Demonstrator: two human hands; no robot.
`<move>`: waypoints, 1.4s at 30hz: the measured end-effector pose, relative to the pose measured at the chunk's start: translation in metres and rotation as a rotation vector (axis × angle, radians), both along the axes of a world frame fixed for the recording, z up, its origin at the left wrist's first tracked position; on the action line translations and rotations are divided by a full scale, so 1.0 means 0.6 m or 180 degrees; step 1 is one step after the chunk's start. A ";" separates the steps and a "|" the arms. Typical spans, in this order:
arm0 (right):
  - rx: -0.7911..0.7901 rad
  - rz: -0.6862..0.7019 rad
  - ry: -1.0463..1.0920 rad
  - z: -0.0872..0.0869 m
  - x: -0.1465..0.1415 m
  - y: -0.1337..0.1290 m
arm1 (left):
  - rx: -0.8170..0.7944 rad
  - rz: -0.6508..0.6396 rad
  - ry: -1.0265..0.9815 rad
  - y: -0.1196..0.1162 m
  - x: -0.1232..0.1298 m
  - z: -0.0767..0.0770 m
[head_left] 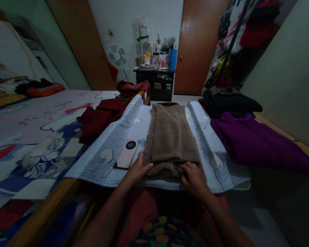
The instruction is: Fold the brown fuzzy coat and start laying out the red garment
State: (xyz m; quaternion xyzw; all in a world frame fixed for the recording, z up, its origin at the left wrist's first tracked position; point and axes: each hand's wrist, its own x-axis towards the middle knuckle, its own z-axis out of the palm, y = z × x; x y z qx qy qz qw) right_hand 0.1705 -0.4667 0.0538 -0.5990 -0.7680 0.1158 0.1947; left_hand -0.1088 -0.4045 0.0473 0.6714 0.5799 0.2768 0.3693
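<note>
Brown garment [167, 139]: likely soft, floppy | take near corners | left hand [138, 168] half-open, right hand [193, 175] curled, touching it; grip unclear

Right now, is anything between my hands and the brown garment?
Nothing visible is: your left hand touches the brown garment at its near left edge, your right hand at its near right. The phone lies left, out of the way.

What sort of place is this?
Probably a bedroom in a home: a wide patterned bedspread covers what looks like a bed on the left, hanging clothes crowd the right side, and a white fan stands near the far wall.
</note>
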 end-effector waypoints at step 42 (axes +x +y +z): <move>0.0702 -0.0098 0.0375 -0.025 -0.023 0.010 | 0.1517 -0.1502 0.1614 0.043 0.181 0.074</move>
